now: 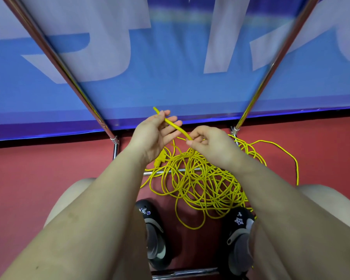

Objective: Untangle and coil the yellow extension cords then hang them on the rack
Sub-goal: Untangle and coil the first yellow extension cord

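A red floor is running up to a blue banner with large white lettering, framed by the slanting chrome poles of a rack (55, 57).

Two bare arms are reaching forward over a tangled heap of yellow extension cords (200, 182), which is lying on the floor between two dark shoes (154, 231) and across a low rack bar. The left hand (154, 134) is lying open, fingers loose, with a doubled cord end (171, 124) resting across them. The right hand (210, 144) is pinching that same cord just beside the left.
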### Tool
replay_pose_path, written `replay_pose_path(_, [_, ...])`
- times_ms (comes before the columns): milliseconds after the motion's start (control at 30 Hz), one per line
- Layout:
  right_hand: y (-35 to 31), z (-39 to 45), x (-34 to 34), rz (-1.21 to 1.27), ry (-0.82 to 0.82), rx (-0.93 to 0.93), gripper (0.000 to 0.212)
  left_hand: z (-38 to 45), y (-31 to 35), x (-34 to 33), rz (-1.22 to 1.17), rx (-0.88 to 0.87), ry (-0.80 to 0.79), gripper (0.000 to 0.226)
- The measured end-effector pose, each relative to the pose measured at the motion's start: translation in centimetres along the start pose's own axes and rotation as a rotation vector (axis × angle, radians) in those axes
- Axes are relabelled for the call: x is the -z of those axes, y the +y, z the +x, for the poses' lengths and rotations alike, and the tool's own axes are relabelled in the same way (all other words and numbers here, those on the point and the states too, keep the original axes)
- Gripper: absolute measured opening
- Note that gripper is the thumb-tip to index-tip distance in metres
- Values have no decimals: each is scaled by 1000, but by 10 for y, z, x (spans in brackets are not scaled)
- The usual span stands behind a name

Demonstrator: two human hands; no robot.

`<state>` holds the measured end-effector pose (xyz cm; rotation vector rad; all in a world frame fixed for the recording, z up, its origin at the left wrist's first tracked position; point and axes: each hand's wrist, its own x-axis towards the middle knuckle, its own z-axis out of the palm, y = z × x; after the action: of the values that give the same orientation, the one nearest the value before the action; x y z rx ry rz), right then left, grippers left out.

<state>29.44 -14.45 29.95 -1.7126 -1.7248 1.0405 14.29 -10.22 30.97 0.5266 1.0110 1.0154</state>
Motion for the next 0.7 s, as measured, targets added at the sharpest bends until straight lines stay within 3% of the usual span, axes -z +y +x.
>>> replay_pose_path(67, [-3,1,0,113,13,-27,4,2,0,3,65,15,-32,23])
replay_pose_path(133, [-8,3,2,374,56,-114,4,2,-3,4,220,85,-92,27])
replay_pose_path(233, [-12,6,13,710,217,-231,16,-3,-11,3,475,192,-244,32])
replay_pose_path(300, [-12,4,19,838,279,-255,9,-5,-16,3,604,140,-325,29])
replay_pose_path(400, [-11,3,21,989,282,-283,8,-10,-17,-1,773,4,-280,17])
replay_pose_path(533, [-10,5,22,903,212,-269,24,-5,-21,-1,769,-61,-190,19])
replay_pose_path(700, [-4,-1,7,256,-82,-228,35,0,-13,-2,442,-14,20,20])
